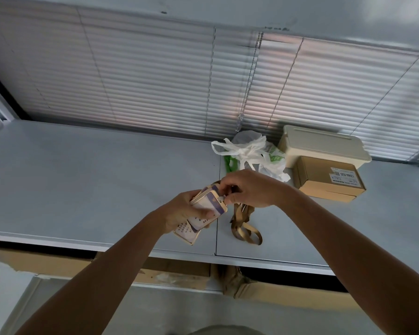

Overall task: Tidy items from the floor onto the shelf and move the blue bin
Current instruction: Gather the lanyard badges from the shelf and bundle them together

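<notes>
Over the shelf (pixel 82 184), our left hand (pixel 184 211) gripped the badge holders (pixel 207 206) while our right hand (pixel 249 189) pinched their lanyards (pixel 243 226), apparently to gather them.

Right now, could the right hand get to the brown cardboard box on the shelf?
Probably yes. The cardboard box sits in the open on the shelf, just right of the right hand, with nothing between them. But that hand is pinching the badge holders held by the left hand, so it must let go first.
</notes>
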{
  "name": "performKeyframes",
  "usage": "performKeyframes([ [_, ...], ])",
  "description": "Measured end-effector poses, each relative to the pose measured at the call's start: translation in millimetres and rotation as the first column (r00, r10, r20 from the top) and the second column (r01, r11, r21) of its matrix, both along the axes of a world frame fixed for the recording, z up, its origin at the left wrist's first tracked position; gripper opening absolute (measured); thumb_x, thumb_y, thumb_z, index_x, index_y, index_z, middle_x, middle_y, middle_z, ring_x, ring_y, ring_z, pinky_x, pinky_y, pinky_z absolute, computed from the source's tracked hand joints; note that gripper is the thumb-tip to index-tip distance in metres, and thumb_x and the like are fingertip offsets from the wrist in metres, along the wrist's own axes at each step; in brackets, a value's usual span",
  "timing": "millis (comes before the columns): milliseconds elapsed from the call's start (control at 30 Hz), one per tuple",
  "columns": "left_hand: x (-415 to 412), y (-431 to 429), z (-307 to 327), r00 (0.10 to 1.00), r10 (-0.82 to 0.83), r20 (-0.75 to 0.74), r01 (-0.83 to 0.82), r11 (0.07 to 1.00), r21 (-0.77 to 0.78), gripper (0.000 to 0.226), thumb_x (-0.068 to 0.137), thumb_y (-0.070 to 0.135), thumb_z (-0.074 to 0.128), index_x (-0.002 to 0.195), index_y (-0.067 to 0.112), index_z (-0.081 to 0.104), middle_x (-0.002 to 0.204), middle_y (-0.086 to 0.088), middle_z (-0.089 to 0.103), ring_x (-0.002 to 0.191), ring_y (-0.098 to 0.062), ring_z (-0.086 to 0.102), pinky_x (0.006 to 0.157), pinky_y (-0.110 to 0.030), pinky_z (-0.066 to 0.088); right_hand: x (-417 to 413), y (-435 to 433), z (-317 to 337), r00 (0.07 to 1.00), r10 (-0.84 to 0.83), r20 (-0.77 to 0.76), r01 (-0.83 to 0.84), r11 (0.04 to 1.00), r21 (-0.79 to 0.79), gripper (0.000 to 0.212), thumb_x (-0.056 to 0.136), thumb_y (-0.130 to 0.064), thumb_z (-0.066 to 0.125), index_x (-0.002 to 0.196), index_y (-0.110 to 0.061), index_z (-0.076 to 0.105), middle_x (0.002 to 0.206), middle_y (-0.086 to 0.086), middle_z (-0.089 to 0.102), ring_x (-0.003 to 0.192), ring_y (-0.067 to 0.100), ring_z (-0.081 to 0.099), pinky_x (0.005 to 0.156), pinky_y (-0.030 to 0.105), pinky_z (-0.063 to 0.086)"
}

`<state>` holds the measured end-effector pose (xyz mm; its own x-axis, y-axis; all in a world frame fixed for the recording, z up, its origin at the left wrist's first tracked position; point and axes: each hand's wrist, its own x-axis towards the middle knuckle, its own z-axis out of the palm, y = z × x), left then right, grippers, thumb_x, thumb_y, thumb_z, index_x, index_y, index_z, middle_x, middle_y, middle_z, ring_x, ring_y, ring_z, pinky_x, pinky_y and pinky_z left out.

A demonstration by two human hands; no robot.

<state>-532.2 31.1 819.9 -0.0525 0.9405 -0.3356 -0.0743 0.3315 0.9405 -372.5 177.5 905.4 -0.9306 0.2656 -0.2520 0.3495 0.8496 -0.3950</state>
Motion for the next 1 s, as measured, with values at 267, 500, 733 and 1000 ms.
performKeyframes([
  [267,-7.1,2.9,1.7,0.986,-0.077,0.149,0.082,0.996,-0.025,0.061,0.050,0.037,0.093,0.102,0.015,0.070,0.084,-0.008,0.072,0.064,-0.020,0.068,0.060,-0.029,0.056,9.7,10.6,-1.5,0.990,-0.134,0.032,0.136,0.914,-0.383,0.008,0.091,-0.015,0.068,0.097,-0.020,0.067,0.091,-0.001,0.075,0.079,0.008,0.070,0.074,0.024,0.055],
  [500,-10.5,5.2,-2.3,0.987,-0.125,0.098,0.132,0.989,-0.066,0.063,0.046,0.039,0.095,0.101,0.017,0.071,0.085,-0.008,0.072,0.069,-0.022,0.067,0.067,-0.034,0.056,13.7,13.0,-10.5,0.977,-0.186,0.099,0.211,0.877,-0.431,0.009,0.090,-0.013,0.068,0.098,-0.017,0.069,0.083,-0.005,0.071,0.069,0.001,0.065,0.066,0.017,0.050],
  [733,-6.6,4.6,5.3,0.992,-0.116,0.048,0.119,0.990,-0.069,0.034,0.077,0.011,0.078,0.108,0.019,0.068,0.092,-0.009,0.074,0.074,-0.024,0.071,0.074,-0.038,0.058,15.6,7.9,-13.4,0.974,-0.223,0.029,0.215,0.891,-0.400,0.010,0.091,-0.015,0.066,0.099,-0.020,0.067,0.092,0.003,0.069,0.078,0.012,0.059,0.074,0.029,0.050],
  [1000,-3.6,0.2,11.7,0.930,-0.084,0.358,0.076,0.996,0.038,0.046,0.049,0.037,0.095,0.085,0.017,0.075,0.071,-0.007,0.070,0.056,-0.016,0.067,0.056,-0.026,0.056,10.1,1.3,-0.1,0.912,-0.408,-0.030,0.257,0.629,-0.733,0.006,0.093,-0.009,0.066,0.097,-0.013,0.067,0.093,0.011,0.071,0.086,0.020,0.065,0.077,0.031,0.053],
])
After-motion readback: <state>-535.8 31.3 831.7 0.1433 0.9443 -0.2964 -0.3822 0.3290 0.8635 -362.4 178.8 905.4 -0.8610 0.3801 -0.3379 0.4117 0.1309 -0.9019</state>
